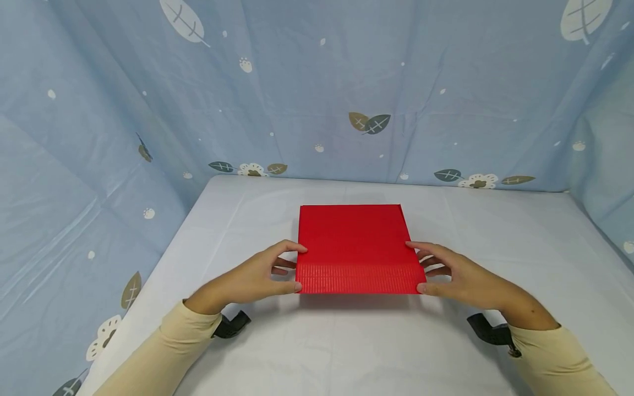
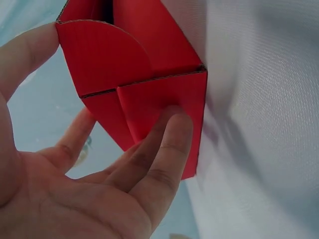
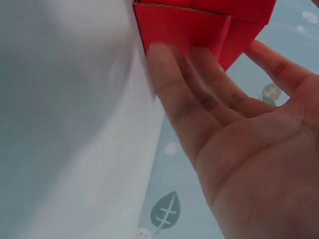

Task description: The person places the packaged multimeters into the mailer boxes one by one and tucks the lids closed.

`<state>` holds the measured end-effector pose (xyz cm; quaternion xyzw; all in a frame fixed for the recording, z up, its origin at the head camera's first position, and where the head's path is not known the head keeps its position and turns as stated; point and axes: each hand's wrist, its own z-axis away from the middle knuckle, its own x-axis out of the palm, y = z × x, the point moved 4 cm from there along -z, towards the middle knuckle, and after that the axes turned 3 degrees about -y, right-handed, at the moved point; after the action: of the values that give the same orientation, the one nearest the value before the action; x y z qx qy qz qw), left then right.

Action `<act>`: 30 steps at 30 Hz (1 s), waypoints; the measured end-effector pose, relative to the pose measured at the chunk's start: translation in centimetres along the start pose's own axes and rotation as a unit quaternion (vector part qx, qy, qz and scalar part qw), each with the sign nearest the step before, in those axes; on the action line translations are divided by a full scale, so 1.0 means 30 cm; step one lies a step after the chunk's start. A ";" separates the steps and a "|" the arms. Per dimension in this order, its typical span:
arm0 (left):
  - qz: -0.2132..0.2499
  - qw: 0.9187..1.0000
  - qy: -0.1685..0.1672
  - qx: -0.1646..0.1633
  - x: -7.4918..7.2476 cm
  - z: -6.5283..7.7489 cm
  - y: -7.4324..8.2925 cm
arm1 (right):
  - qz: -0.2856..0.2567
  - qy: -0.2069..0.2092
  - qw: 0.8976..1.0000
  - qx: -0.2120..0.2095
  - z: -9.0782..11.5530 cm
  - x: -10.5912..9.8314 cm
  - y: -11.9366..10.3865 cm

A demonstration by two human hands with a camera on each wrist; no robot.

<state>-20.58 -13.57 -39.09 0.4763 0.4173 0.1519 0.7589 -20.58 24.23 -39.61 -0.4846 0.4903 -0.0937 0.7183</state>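
Note:
A red cardboard box [image 1: 354, 234] sits low over the white table, its ribbed lid edge toward me. My left hand [image 1: 252, 279] holds its left side, thumb at the near corner and index finger on the top edge. In the left wrist view, the other fingers lie against the box's side panel [image 2: 169, 94], beside a rounded flap [image 2: 99, 55] and a dark gap at the near side. My right hand [image 1: 465, 280] grips the right side likewise, thumb at the near corner. Its fingers touch the right end panel [image 3: 179, 27] in the right wrist view. The inside is mostly hidden.
A white cloth [image 1: 337, 346] covers the table. Behind it and at both sides hangs a blue curtain [image 1: 307, 82] with leaf and paw prints. Black straps [image 1: 231, 324] show at both wrists, below the beige sleeves [image 1: 168, 346].

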 end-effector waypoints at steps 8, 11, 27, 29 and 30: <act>-0.003 1.000 0.018 -0.017 0.001 -0.001 -0.001 | -0.008 -0.009 1.000 0.013 -0.010 0.014 0.010; -0.028 0.999 0.026 -0.021 0.006 -0.003 -0.002 | -0.011 -0.006 1.000 0.015 -0.011 0.014 0.009; -0.067 0.997 0.039 -0.008 0.022 -0.008 0.005 | 0.000 0.001 0.999 0.032 -0.022 0.030 0.007; -0.067 0.997 0.032 -0.011 0.024 -0.009 0.003 | -0.004 -0.004 0.999 0.039 -0.021 0.033 0.005; -0.066 0.997 0.029 -0.012 0.025 -0.009 0.002 | -0.006 -0.007 0.999 0.042 -0.021 0.034 0.004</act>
<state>-20.32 -12.91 -39.46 0.4339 0.4680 0.1198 0.7605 -20.60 23.29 -40.37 -0.4572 0.4779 -0.1149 0.7412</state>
